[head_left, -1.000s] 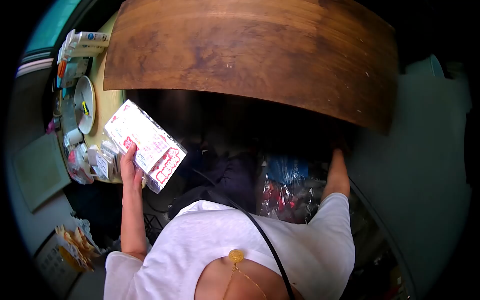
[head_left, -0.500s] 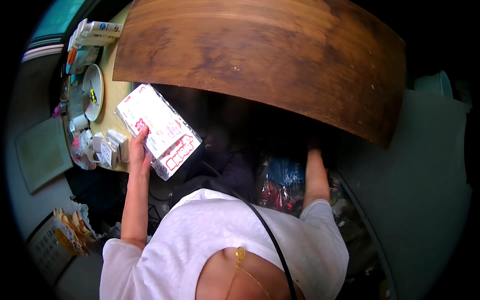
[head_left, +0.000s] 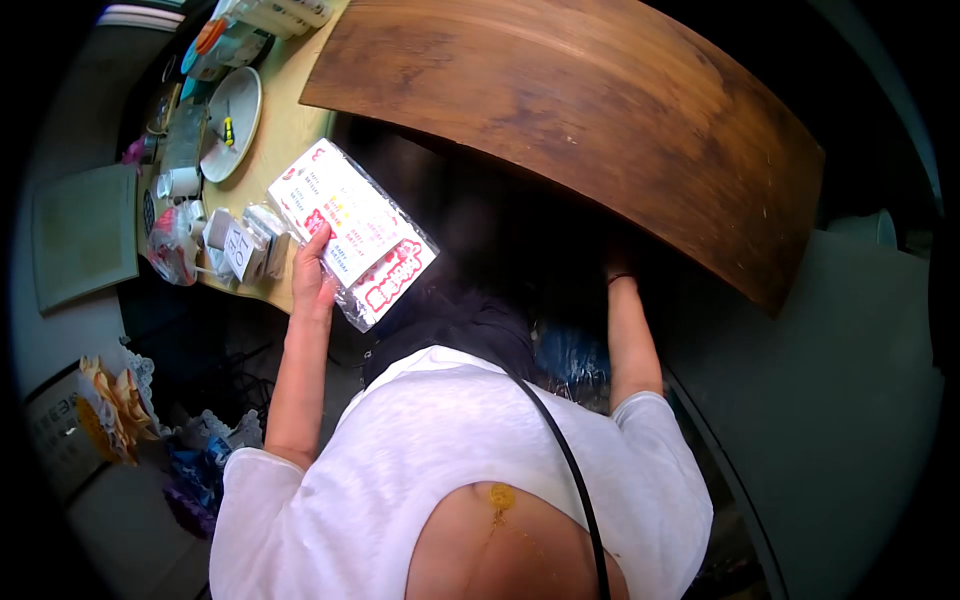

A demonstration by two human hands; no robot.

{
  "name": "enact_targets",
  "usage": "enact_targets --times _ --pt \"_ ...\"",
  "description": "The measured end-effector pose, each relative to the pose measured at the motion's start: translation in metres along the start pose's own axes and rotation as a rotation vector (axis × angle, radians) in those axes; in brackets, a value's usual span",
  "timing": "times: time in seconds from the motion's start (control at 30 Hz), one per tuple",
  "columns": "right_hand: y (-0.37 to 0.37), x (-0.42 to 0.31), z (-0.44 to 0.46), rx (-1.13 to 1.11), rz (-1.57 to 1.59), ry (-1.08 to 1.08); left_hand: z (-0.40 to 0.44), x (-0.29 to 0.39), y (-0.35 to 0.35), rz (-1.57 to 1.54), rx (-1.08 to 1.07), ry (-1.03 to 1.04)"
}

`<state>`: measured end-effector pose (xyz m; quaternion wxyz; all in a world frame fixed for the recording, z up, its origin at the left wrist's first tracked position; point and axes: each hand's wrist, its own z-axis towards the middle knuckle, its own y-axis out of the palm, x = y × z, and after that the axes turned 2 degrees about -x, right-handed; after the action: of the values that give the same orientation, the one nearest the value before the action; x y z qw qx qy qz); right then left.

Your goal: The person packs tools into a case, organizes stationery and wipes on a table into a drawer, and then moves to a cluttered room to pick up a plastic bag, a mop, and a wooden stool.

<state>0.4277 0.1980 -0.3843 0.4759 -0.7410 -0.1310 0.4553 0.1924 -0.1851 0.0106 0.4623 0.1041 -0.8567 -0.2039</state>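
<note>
My left hand [head_left: 314,272] is closed round the lower left edge of a flat white package [head_left: 350,232] in clear wrap, printed in red and blue, with the thumb on its face. The package tilts beside the left end of a brown wooden board [head_left: 580,110]. My right hand [head_left: 620,268] reaches into the dark space below the board's front edge. Its fingers are lost in shadow, and whatever they touch cannot be made out.
On the pale tabletop [head_left: 275,120] at left are a white dish [head_left: 245,105] with a yellow-black tool, bottles [head_left: 285,14], small packets [head_left: 262,240] and a plastic bag [head_left: 172,245]. A blue bag [head_left: 572,355] lies low near my right forearm. A grey panel [head_left: 810,400] stands at right.
The view has turned, so the board slants more and the tabletop sits higher. My left hand still holds the package. My right hand stays under the board.
</note>
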Motion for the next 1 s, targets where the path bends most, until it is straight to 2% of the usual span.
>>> enact_targets --times 0.03,0.1,0.17,0.23,0.3,0.37,0.43,0.53,0.67,0.73,0.83,1.0 --pt "0.023 -0.018 0.003 -0.003 -0.159 -0.181 0.002 0.0 -0.008 -0.018 -0.009 0.004" --pt "-0.047 -0.134 0.003 -0.279 1.51 0.7 0.0 0.004 -0.015 -0.056 -0.016 0.009" --pt "-0.003 -0.168 0.023 -0.155 1.604 0.523 0.008 0.01 -0.04 -0.072 -0.035 0.032" --pt "-0.026 -0.196 0.034 -0.067 1.557 0.501 0.003 0.018 -0.049 -0.102 -0.012 0.061" --pt "-0.042 -0.216 0.04 0.162 1.622 0.411 -0.002 0.029 -0.061 -0.121 -0.028 0.067" --pt "-0.057 -0.221 0.042 0.203 1.575 0.47 -0.005 0.036 -0.076 -0.177 -0.047 0.103" --pt "-0.047 -0.212 0.053 0.191 1.57 0.569 -0.002 0.043 -0.097 -0.176 -0.041 0.116" --pt "-0.045 -0.202 0.057 0.161 1.555 0.426 -0.005 0.05 -0.107 -0.186 -0.065 0.12" --pt "-0.053 -0.228 0.031 0.29 1.525 0.44 -0.002 0.057 -0.125 -0.164 -0.104 0.092" --pt "-0.049 -0.234 0.002 0.253 1.404 0.512 -0.003 0.06 -0.121 -0.166 -0.14 0.091" --pt "-0.016 -0.237 -0.045 0.317 1.465 0.458 0.001 0.059 -0.112 -0.121 -0.181 0.078" --pt "-0.019 -0.267 -0.111 0.266 1.464 0.49 0.005 0.04 -0.073 -0.113 -0.332 -0.046"
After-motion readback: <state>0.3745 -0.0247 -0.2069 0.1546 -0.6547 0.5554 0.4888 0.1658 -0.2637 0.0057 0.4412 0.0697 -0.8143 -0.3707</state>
